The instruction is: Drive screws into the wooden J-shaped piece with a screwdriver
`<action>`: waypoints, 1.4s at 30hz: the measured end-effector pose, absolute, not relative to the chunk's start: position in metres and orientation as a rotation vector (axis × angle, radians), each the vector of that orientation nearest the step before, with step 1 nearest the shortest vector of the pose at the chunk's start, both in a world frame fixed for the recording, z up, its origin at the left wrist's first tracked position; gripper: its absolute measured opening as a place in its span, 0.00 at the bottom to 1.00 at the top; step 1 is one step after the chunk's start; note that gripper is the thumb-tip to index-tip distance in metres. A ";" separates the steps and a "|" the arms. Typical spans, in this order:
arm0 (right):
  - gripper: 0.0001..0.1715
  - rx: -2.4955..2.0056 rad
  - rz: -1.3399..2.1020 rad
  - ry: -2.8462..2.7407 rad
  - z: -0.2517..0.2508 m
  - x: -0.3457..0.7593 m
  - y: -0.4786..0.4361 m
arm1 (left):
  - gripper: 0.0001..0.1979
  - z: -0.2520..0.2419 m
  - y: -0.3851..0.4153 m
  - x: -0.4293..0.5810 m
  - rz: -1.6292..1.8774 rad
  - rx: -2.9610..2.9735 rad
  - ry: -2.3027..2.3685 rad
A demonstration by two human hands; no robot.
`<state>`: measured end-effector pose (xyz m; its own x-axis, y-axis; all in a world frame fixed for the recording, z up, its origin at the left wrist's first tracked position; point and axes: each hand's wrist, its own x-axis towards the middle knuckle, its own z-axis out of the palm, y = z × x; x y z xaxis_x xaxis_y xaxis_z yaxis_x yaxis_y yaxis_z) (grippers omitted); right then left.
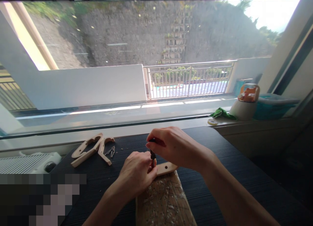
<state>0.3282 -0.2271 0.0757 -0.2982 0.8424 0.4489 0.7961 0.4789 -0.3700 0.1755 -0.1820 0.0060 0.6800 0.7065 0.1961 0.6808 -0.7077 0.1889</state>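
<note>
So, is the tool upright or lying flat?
Upright: right hand grips the tool from above, left hand steadies its lower end at the wooden piece.

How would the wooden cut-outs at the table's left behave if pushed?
The cut-outs look like thin wood: probably stiff and light. Lying flat on the table, they should slide rather than roll. They overlap, so pushing one would likely shift the other and the nails beside them.
</note>
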 end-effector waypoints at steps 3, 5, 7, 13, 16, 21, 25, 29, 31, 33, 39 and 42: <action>0.12 -1.420 0.063 -2.083 0.073 0.329 -0.226 | 0.08 0.005 -0.182 0.175 0.372 2.804 1.151; 0.13 -1.425 0.052 -2.079 0.073 0.328 -0.227 | 0.08 0.005 -0.182 0.175 0.367 2.806 1.158; 0.12 -1.390 0.054 -2.117 0.074 0.326 -0.229 | 0.08 0.005 -0.182 0.175 0.363 2.801 1.175; 0.11 -1.285 0.087 -2.199 0.078 0.321 -0.234 | 0.09 0.008 -0.183 0.175 0.339 2.755 1.203; 0.12 -1.314 0.106 -2.172 0.078 0.321 -0.232 | 0.08 0.009 -0.184 0.176 0.339 2.758 1.195; 0.13 -1.417 0.088 -2.115 0.075 0.324 -0.228 | 0.10 0.009 -0.184 0.177 0.335 2.791 1.198; 0.13 -1.458 0.055 -2.078 0.074 0.325 -0.227 | 0.08 0.007 -0.183 0.177 0.359 2.801 1.168; 0.11 -1.408 0.003 -2.126 0.077 0.326 -0.231 | 0.08 0.006 -0.182 0.175 0.358 2.833 1.163; 0.12 -1.354 0.032 -2.157 0.078 0.327 -0.233 | 0.08 0.006 -0.182 0.175 0.365 2.834 1.156; 0.12 -1.308 0.082 -2.181 0.079 0.327 -0.234 | 0.08 0.006 -0.182 0.175 0.373 2.815 1.160; 0.12 -1.402 0.133 -2.116 0.078 0.328 -0.230 | 0.09 0.008 -0.183 0.176 0.335 2.821 1.171; 0.13 -1.447 0.112 -2.076 0.077 0.329 -0.229 | 0.09 0.009 -0.183 0.176 0.321 2.822 1.176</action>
